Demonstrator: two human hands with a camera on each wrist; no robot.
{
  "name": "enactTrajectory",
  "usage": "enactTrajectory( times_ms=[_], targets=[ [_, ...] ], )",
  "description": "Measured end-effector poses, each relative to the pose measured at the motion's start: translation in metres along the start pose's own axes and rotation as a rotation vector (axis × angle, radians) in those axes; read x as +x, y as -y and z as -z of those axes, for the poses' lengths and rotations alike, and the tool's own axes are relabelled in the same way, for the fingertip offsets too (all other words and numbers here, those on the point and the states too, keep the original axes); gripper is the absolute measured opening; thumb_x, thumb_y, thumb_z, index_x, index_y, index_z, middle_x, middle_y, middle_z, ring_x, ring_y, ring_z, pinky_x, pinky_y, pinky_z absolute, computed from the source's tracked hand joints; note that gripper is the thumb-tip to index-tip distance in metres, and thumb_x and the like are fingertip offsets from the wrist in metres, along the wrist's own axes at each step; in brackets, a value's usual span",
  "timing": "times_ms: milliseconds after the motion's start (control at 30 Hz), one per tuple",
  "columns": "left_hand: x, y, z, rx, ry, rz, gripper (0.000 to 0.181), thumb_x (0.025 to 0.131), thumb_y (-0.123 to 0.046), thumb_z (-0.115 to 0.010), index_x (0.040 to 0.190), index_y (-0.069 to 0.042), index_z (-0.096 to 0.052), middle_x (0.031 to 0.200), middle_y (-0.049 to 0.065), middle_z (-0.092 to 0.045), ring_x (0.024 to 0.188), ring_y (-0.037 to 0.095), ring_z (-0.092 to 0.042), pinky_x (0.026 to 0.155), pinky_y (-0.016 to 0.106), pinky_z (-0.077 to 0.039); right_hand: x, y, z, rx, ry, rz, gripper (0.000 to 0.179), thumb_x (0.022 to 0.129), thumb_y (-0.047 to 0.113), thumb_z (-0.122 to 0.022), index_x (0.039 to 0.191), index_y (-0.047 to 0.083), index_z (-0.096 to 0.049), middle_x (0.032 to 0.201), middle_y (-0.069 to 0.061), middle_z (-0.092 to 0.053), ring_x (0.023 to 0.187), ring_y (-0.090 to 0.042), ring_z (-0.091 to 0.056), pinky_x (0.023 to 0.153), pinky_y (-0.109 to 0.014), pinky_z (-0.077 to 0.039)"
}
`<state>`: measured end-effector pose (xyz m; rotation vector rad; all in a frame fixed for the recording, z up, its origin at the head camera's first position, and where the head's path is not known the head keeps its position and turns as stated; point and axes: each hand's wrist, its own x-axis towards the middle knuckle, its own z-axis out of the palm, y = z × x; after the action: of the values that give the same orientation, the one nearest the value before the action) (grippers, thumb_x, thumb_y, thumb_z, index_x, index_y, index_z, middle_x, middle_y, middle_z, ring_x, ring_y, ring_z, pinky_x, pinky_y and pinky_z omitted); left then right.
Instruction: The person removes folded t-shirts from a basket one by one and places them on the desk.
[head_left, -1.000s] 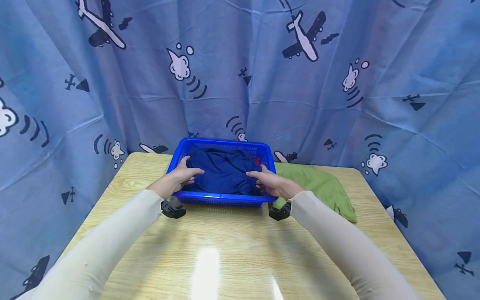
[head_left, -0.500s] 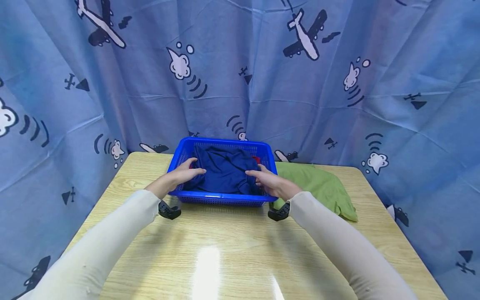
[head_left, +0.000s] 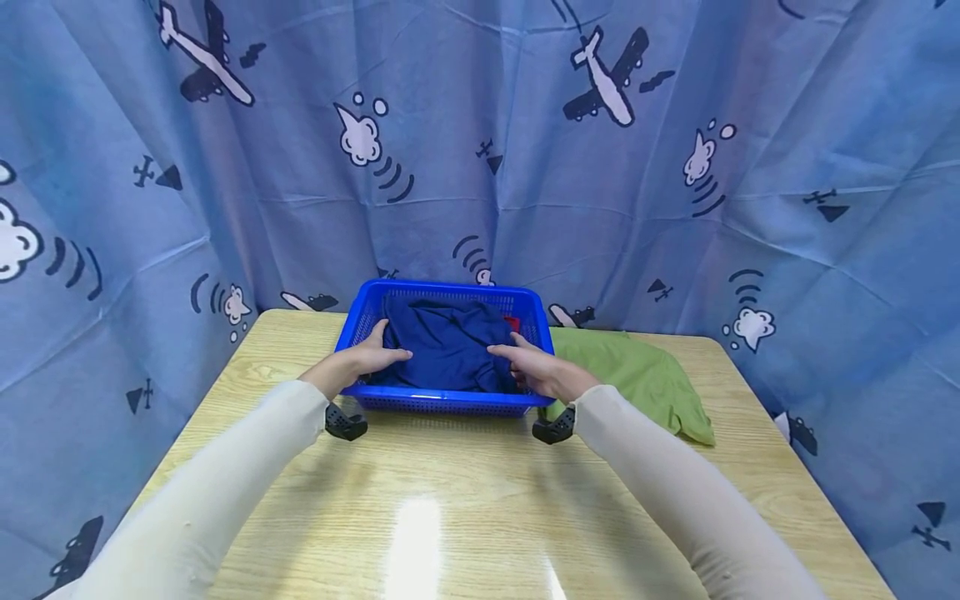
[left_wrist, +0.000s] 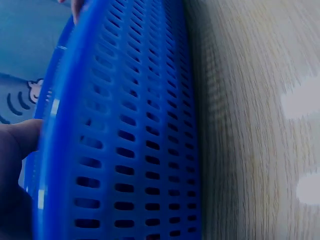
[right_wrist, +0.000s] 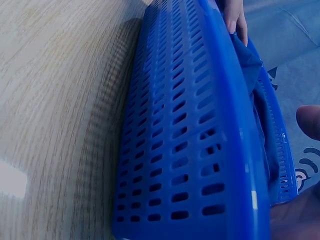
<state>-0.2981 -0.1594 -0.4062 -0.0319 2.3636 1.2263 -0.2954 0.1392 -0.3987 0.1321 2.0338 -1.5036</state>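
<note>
A navy blue garment or cloth (head_left: 450, 346) lies bunched in a blue perforated plastic basket (head_left: 442, 400). My left hand (head_left: 363, 360) reaches over the basket's left front corner, thumb extended over the cloth's left side and index finger apart from it. At the cloth's right side, my right hand (head_left: 536, 367) also reaches in, thumb pointing left; its other fingers are partly hidden. The right wrist view shows the right thumb (right_wrist: 311, 121) standing away from the cloth. In the left wrist view the left thumb (left_wrist: 25, 136) shows beside the basket's rim.
A small red item (head_left: 512, 322) peeks out beside the navy cloth inside the basket. Right of the basket, a green cloth (head_left: 637, 371) lies spread on the wooden table (head_left: 465, 475). A blue patterned curtain (head_left: 450, 208) hangs close behind the table.
The left hand drew back rightward, then returned lower with its thumb over the cloth. A bit of red beside it showed briefly and is now covered. The right hand shifted slightly left.
</note>
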Motion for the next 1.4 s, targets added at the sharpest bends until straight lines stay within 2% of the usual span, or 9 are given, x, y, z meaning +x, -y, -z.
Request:
enactTrajectory(
  times_ms=[67,100,133,400,633,833,967,1167,1400],
  targets=[
    [0.002,0.0,-0.002,0.019,0.003,-0.003,0.096,0.103,-0.034,-0.053,0.16,-0.012,0.021,0.169,0.021,0.014,0.157,0.041,0.006,0.127,0.058,-0.008,0.001,-0.001,-0.001,0.009,0.001,-0.005,0.091,0.102,0.039,-0.054,0.163,0.024,0.012,0.165,-0.022,-0.017,0.151,-0.04,-0.024,0.126,-0.056,-0.017],
    [0.003,0.0,-0.002,0.022,0.001,-0.006,0.097,0.103,-0.033,-0.054,0.159,-0.012,0.023,0.169,0.02,0.015,0.157,0.04,0.007,0.128,0.057,-0.007,0.001,-0.002,-0.001,0.014,0.003,-0.004,0.091,0.102,0.038,-0.054,0.163,0.024,0.012,0.17,-0.02,0.001,0.156,-0.042,-0.009,0.127,-0.06,-0.009],
    [0.004,0.0,-0.003,0.025,0.001,-0.01,0.099,0.102,-0.032,-0.054,0.159,-0.013,0.024,0.169,0.019,0.017,0.157,0.04,0.008,0.128,0.057,-0.006,0.002,-0.002,-0.001,0.019,0.005,0.0,0.09,0.102,0.037,-0.054,0.163,0.024,0.011,0.171,-0.02,0.006,0.157,-0.043,-0.001,0.126,-0.062,-0.006],
    [0.006,0.0,-0.008,0.047,0.008,-0.077,0.104,0.1,-0.034,-0.057,0.157,-0.026,0.029,0.169,0.013,0.021,0.158,0.04,0.007,0.127,0.059,-0.008,0.004,-0.001,-0.001,-0.016,0.042,0.034,0.08,0.105,0.033,-0.052,0.163,0.035,0.003,0.171,-0.008,0.018,0.158,-0.039,0.01,0.125,-0.064,-0.002],
    [0.01,-0.003,-0.005,0.045,0.035,-0.184,0.091,0.101,-0.028,-0.057,0.164,-0.024,0.009,0.171,0.014,0.01,0.158,0.041,0.004,0.125,0.063,-0.008,0.007,-0.003,0.003,-0.081,0.041,0.069,0.071,0.105,0.032,-0.053,0.164,0.031,-0.014,0.172,-0.007,0.009,0.158,-0.038,0.008,0.124,-0.066,-0.002],
    [0.011,-0.007,0.0,0.015,0.064,-0.123,0.083,0.103,-0.03,-0.055,0.165,-0.026,0.0,0.171,0.015,0.007,0.158,0.042,0.003,0.125,0.062,-0.011,0.013,-0.003,0.005,-0.204,0.063,0.076,0.067,0.104,0.031,-0.056,0.162,0.028,-0.023,0.172,-0.011,-0.001,0.158,-0.041,-0.001,0.123,-0.068,-0.009],
    [0.012,-0.009,0.003,0.042,0.095,-0.081,0.078,0.103,-0.03,-0.055,0.165,-0.026,-0.008,0.171,0.018,0.005,0.157,0.043,0.003,0.125,0.064,-0.01,0.017,-0.003,0.005,-0.238,0.059,0.078,0.066,0.102,0.027,-0.06,0.161,0.027,-0.029,0.172,-0.012,-0.003,0.158,-0.04,-0.005,0.123,-0.066,-0.012],
    [0.015,-0.006,0.003,0.088,0.076,-0.127,0.072,0.099,-0.016,-0.06,0.162,-0.016,-0.024,0.17,0.021,-0.007,0.157,0.041,-0.004,0.126,0.058,-0.014,0.022,-0.003,0.003,-0.271,0.023,0.092,0.06,0.098,0.021,-0.066,0.155,0.02,-0.044,0.171,-0.015,-0.012,0.158,-0.039,-0.008,0.126,-0.06,-0.013],
    [0.012,0.0,0.003,0.1,0.074,-0.155,0.078,0.093,-0.005,-0.067,0.161,-0.014,-0.029,0.169,0.023,-0.008,0.157,0.044,-0.005,0.125,0.062,-0.014,0.023,-0.002,0.0,-0.301,0.011,0.115,0.066,0.096,0.017,-0.069,0.156,0.019,-0.042,0.17,-0.015,-0.017,0.157,-0.038,-0.015,0.126,-0.058,-0.017]
  ],
)
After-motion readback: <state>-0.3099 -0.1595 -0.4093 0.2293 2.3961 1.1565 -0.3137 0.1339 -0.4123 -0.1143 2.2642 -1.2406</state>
